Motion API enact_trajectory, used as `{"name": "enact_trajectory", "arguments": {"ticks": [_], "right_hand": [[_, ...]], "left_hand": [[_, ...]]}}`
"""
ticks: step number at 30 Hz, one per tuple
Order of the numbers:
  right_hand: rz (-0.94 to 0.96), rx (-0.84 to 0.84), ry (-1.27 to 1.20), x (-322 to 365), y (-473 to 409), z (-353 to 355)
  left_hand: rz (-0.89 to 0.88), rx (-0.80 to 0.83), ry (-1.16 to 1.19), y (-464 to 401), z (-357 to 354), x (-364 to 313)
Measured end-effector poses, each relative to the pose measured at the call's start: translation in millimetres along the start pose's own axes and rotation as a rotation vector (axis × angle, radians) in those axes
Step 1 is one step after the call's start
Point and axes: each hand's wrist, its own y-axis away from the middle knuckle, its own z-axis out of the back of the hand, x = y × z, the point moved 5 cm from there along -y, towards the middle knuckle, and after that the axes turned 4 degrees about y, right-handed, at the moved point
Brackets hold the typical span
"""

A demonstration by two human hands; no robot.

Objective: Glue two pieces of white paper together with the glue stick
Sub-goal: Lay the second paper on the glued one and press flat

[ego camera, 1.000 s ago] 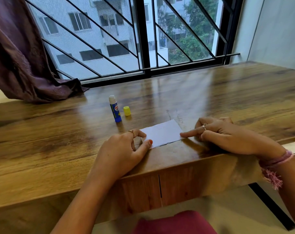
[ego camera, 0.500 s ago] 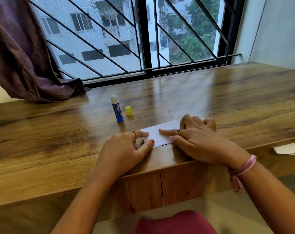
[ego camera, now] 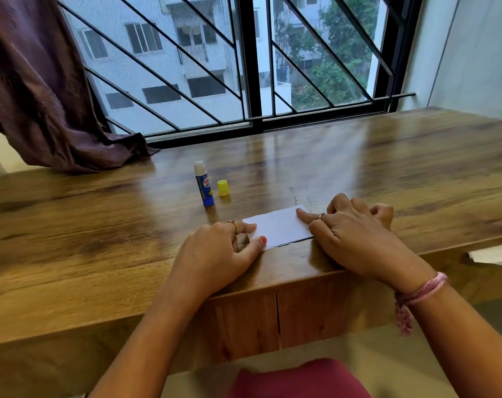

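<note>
Near the wooden table's (ego camera: pixel 416 173) front edge, the left hand (ego camera: pixel 215 251) and right hand (ego camera: pixel 350 234) press the white paper (ego camera: pixel 278 226) flat: left thumb and forefinger spread, right forefinger extended, other fingers seemingly curled.

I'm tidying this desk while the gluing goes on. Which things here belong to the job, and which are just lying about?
Part of the job:
- white paper, pressed flat by the left hand and right hand
- glue stick, standing uncapped
- yellow cap beside it

Lying about:
- paper scrap at the table's right edge
- purple curtain draped on the far left corner
</note>
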Motion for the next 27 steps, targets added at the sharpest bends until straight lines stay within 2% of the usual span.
{"name": "enact_trajectory", "arguments": {"ticks": [6,9,12,15,20,27], "right_hand": [[0.037,0.047,-0.033,-4,1,-1],[0.021,0.093,-0.297,-13,-1,4],[-0.028,-0.031,-0.500,-14,5,17],[0.070,-0.118,-0.362,-1,16,21],[0.283,0.008,-0.157,22,26,12],[0.293,0.126,-0.105,24,24,4]], "left_hand": [[0.009,-0.010,-0.019,1,-1,1],[0.018,-0.026,-0.013,1,-1,2],[0.020,-0.034,-0.001,2,0,2],[0.021,-0.035,0.012,2,-1,2],[0.006,-0.072,0.032,4,1,-1],[-0.011,-0.102,0.087,7,5,-3]]}}
